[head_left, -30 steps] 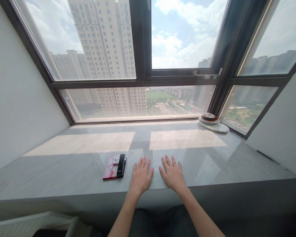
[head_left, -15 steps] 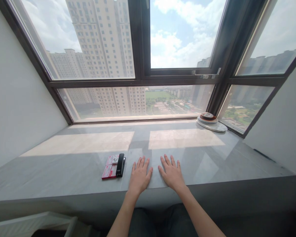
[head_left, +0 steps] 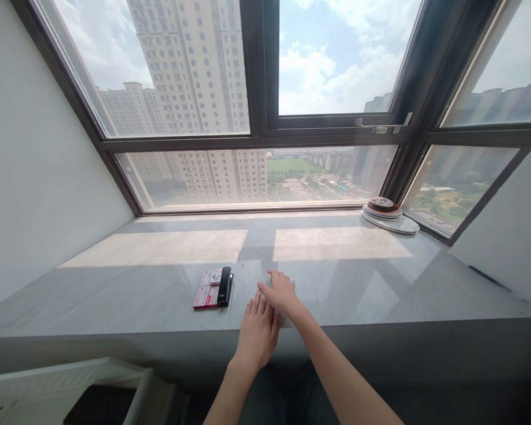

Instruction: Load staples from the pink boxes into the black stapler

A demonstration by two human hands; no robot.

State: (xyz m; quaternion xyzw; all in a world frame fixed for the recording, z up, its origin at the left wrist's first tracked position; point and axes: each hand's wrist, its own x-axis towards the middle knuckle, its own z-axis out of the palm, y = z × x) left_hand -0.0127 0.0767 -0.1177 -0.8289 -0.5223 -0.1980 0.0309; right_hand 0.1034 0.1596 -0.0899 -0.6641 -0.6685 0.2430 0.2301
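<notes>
My left hand (head_left: 257, 332) is at the front edge of the grey marble sill (head_left: 336, 295), its fingers stretched out and nothing in it. Just beyond and partly over its fingertips reaches my right hand (head_left: 282, 295), also empty, with fingers extended and thumb toward the left. Whether the two hands touch I cannot tell. To the left of them a black stapler (head_left: 224, 287) lies beside several small red-and-white boxes (head_left: 206, 296), one smaller box on top of them.
A stack of round plates or boards (head_left: 387, 215) sits in the far right corner by the window frame (head_left: 310, 137). At lower left, below the sill, is a white slatted container (head_left: 110, 367) with a dark object (head_left: 100, 404) in it.
My right hand has moved left, over the left hand's fingertips. My left hand has drawn back slightly toward the front edge. The view has shifted a little; the stapler and boxes stay put.
</notes>
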